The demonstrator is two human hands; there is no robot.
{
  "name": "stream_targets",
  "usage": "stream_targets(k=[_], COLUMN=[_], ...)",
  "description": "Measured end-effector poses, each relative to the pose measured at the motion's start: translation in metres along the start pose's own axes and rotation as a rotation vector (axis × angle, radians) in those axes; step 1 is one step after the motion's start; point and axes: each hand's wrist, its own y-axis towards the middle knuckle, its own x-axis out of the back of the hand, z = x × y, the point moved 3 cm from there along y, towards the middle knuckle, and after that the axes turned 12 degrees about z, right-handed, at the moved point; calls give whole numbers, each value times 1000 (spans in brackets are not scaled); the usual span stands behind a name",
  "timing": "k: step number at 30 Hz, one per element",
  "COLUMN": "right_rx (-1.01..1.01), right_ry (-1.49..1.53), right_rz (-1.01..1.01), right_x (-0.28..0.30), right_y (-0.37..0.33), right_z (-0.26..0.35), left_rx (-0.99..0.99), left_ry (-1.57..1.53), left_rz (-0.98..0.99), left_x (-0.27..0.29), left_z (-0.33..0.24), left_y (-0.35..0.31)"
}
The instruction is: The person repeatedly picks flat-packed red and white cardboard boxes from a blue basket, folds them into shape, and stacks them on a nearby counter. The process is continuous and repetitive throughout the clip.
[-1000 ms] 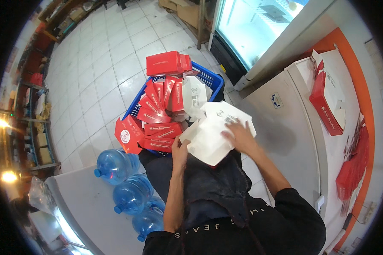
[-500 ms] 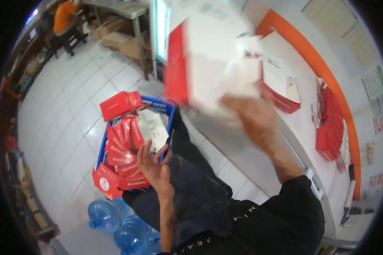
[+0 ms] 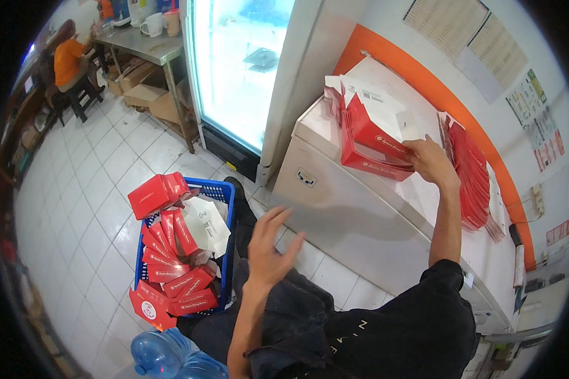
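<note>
My right hand [image 3: 435, 163] reaches over the white-topped cabinet and grips the near right corner of a red and white cardboard food box [image 3: 376, 134]. That box is folded up with its white inside showing, and it rests on or against another red box [image 3: 368, 165]. My left hand [image 3: 273, 249] hangs in the air above my lap, fingers spread, holding nothing. Left of it stands a blue plastic basket [image 3: 232, 221] filled with red folded boxes [image 3: 167, 271] and an open box with its white inside [image 3: 203, 222] up.
A stack of flat red cartons [image 3: 471, 174] lies on the cabinet [image 3: 335, 174] near the wall. Beyond are a lit glass-door fridge [image 3: 240, 76] and a metal table [image 3: 161, 49]. Blue water bottles [image 3: 161, 354] stand below the basket. A seated person in orange [image 3: 69, 60] is far left.
My right hand has carried the box away from in front of me to the cabinet top. My left hand has lifted off the basket and moved right. The view has shifted right.
</note>
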Motion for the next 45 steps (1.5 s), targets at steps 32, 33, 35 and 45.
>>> stream_targets(k=[32,33,35,45], right_rx=[253,271,329,494], right_ry=[150,114,-13,1019], right_rz=[465,404,146,5], right_x=[-66,-71,-54,-148], right_y=[150,160,164,-6], right_z=[-63,-98,-147,199], left_rx=[-325,-337,-317,573], left_ry=[442,422,425,293], left_rz=[36,-10,-67,-481], left_x=[-98,-103,-111,22], left_z=[-16,-18,-26,118], left_y=[178,178,171,-109])
